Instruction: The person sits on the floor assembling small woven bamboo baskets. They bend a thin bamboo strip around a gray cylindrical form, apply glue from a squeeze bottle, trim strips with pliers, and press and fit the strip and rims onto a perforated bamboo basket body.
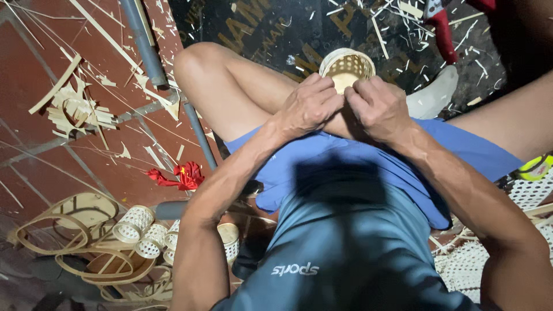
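Both hands meet at the near rim of a small woven bamboo basket [347, 68], which sits open side up just beyond the person's bent knee. The left hand [310, 105] is clenched on the rim, fingers curled under so the grip itself is hidden; the right hand [380, 108] pinches the same edge with thumb and forefinger, seemingly on a thin strip, though the strip is too small to make out. For this kind of rim work, it would pay to keep the left hand steady as the anchor and let the right do the fine pulling, close to the weave so nothing kinks. Left of the basket lies a reddish tiled floor [34, 75] strewn with bamboo slivers [78, 109], crossed by a grey pipe [144, 43]. Well below and left of the basket sit finished little woven cylinders [133, 223], coiled bamboo strips [55, 227] and a red scrap [180, 175]. Behind the basket is a dark printed mat [276, 29]. The light is dim.
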